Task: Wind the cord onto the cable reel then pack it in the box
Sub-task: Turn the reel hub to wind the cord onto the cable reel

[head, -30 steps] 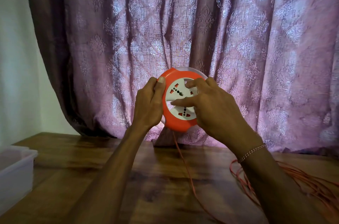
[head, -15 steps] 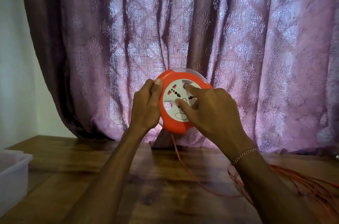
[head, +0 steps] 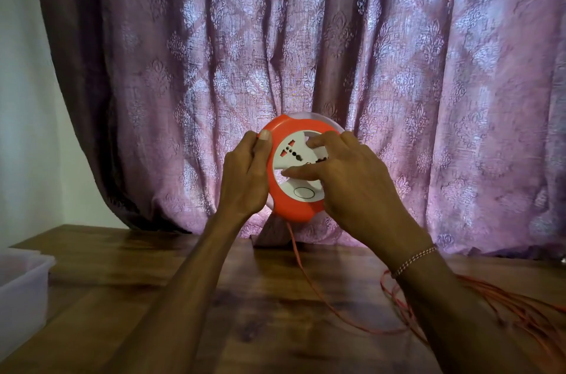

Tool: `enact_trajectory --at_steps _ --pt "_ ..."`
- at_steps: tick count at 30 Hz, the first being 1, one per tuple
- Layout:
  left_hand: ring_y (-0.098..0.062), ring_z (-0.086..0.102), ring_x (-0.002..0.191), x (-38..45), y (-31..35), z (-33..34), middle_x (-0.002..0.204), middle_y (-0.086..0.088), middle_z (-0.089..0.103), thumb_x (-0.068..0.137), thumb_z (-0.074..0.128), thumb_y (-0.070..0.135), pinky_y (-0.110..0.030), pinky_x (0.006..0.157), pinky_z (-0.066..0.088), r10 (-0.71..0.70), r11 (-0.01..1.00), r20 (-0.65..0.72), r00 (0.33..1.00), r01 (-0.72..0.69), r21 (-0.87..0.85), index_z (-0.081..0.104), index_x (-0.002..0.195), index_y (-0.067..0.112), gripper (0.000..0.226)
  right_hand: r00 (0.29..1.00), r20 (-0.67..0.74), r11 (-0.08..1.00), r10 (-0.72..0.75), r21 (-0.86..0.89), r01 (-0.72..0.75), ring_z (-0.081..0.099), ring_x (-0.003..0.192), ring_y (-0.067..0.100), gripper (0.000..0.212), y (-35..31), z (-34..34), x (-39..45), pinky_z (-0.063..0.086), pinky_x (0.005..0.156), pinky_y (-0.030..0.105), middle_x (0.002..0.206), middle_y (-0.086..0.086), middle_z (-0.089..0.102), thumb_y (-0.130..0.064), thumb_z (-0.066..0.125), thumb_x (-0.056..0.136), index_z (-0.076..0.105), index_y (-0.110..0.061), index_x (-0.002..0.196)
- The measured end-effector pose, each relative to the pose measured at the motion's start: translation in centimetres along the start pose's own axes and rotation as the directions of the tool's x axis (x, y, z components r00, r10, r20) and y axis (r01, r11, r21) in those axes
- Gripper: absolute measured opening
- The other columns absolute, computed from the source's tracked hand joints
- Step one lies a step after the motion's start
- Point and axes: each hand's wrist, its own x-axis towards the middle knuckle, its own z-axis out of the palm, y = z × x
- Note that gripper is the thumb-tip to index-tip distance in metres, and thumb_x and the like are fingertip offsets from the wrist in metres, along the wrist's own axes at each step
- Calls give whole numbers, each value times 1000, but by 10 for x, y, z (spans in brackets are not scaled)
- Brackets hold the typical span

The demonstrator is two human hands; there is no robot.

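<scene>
Our left hand [head: 245,177] is clamped on the orange rim of the cable reel [head: 288,208], thumb pressed to the front edge, holding it upright in the air above the worktop [head: 245,312]. Our right hand [head: 352,190] lies on the white socket face [head: 289,154], fingers [head: 294,173] spread and pressed into its recesses; it grips nothing, but bears on the disc as if to turn it. The reel's flat face looks towards us, so its turning axis runs from us towards the curtain [head: 306,52], and the right hand is the one placed to spin the centre while the left steadies the shell.

The cord [head: 306,275] leaves the bottom of the reel, drops to the worktop and trails off to our right, where most of it lies in loose loops [head: 490,297] beside the right forearm. We judge winding to be early: a good deal is unwound.

The box [head: 27,278], a pale plastic tub, sits at the far left edge of the worktop, well apart from the reel and nearer the left hand.
</scene>
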Motion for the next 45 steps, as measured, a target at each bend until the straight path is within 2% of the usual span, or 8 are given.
enact_trajectory --at_steps 8,12,16,19,27,33,39,45 --pt "-25 52 61 0 3 2 68 -18 58 97 38 62 -57 64 47 22 999 2 1000 -22 39 45 77 9 57 977 -98 981 187 -38 -192 57 106 29 58 -2 7 -4 49 80 37 115 5 63 -50 71 75 55 -50 130" --pt "-37 56 67 -1 2 2 70 -20 59 99 39 59 -59 66 48 2 1000 3 1000 -2 29 45 78 8 56 938 -188 956 292 93 -279 67 96 32 65 0 11 1 55 75 39 97 2 76 -70 55 80 57 -34 133" --pt "-43 59 72 2 0 0 72 -22 60 97 38 64 -61 66 51 -13 1000 2 1000 13 4 47 80 6 61 947 -219 971 235 101 -218 66 87 34 46 3 11 1 56 68 40 88 5 76 -55 56 86 65 -29 124" --pt "-44 58 73 2 -2 -1 74 -24 60 97 38 65 -61 67 51 -17 1000 3 1000 17 -3 48 82 5 63 962 -245 992 118 82 -101 60 90 33 26 8 8 2 52 64 40 97 7 70 -17 74 77 75 -23 101" --pt "-40 61 72 1 -2 1 73 -18 63 99 36 63 -61 68 51 -15 1000 0 1000 15 20 49 81 8 59 998 59 999 13 40 -15 37 127 29 61 -1 -4 -1 42 93 43 145 7 45 -13 78 69 65 -41 121" --pt "-39 61 71 0 0 2 70 -15 63 98 34 65 -60 67 51 17 998 14 1000 -18 52 50 81 10 60 995 -82 998 59 -31 -62 49 112 27 56 3 7 -3 45 73 35 120 3 55 -23 74 69 64 -50 118" --pt "-39 61 70 1 0 2 69 -14 63 97 34 66 -60 66 50 4 998 10 1000 -5 55 49 81 10 60 944 -234 971 231 0 -238 66 92 28 61 0 11 -2 47 63 32 92 -2 73 -73 54 78 52 -46 133" --pt "-41 67 74 3 -3 1 76 -17 68 96 35 69 -61 67 55 -22 1000 5 1000 21 23 54 86 10 63 934 -317 982 167 -31 -186 63 89 27 51 0 12 -1 45 57 30 84 0 72 -63 58 84 64 -32 124"
